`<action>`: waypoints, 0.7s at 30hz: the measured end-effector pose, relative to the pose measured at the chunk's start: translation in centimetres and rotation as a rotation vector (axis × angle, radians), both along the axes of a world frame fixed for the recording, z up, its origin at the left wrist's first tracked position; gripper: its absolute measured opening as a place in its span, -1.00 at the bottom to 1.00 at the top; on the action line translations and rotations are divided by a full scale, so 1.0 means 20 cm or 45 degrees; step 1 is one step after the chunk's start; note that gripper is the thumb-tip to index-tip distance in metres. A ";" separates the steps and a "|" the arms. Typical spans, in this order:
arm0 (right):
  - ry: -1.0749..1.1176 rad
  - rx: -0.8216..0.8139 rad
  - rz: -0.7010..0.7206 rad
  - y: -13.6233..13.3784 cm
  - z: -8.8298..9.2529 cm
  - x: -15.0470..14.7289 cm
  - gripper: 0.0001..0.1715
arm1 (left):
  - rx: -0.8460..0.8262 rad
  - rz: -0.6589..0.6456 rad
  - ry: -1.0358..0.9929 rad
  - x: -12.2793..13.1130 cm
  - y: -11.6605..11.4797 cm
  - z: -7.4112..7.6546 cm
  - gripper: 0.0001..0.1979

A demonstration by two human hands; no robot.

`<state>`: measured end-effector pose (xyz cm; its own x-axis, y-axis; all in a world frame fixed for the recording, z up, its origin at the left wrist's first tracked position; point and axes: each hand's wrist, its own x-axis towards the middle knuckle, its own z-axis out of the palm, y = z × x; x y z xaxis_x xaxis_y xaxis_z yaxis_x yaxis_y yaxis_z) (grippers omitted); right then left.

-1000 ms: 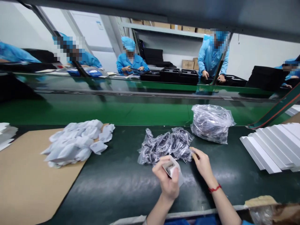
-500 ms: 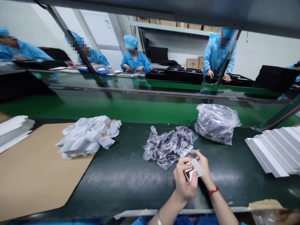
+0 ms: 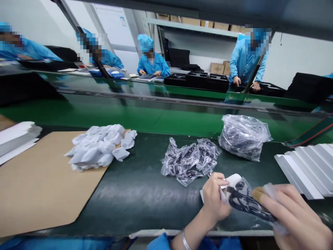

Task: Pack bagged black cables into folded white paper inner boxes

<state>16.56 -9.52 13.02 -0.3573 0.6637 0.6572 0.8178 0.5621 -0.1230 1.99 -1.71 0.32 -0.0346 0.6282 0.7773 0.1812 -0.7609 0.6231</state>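
My left hand (image 3: 214, 201) is closed around a small white paper sleeve (image 3: 230, 182) just above the dark green bench near its front edge. My right hand (image 3: 299, 218), close to the camera and blurred, pinches a clear plastic bag with a black cable (image 3: 246, 201) inside, its end pushed against the sleeve's opening. Just behind the hands lies a loose heap of similar bagged cables (image 3: 189, 160).
A larger full bag of cables (image 3: 244, 136) sits at the back right. Crumpled white sleeves (image 3: 100, 147) lie on a brown cardboard sheet (image 3: 39, 187) at left. White flat boxes (image 3: 309, 166) are stacked at right, more at far left (image 3: 15, 139). Several workers in blue stand beyond the green conveyor (image 3: 156, 114).
My right hand picked a bagged cable from the heap and drew it toward the camera, to the sleeve's mouth. The left hand with the sleeve shifted right. The view panned slightly.
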 end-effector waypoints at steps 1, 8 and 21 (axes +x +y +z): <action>-0.133 0.035 0.006 0.02 0.01 -0.03 -0.53 | -0.002 -0.001 0.005 0.00 0.00 0.00 -0.78; -0.123 0.025 -0.120 0.06 0.00 -0.14 -0.81 | 0.018 0.023 0.014 0.00 0.01 0.01 -0.75; -0.218 0.052 -0.570 0.10 -0.11 -0.28 -0.65 | -0.110 0.146 0.058 0.00 0.05 0.03 -0.72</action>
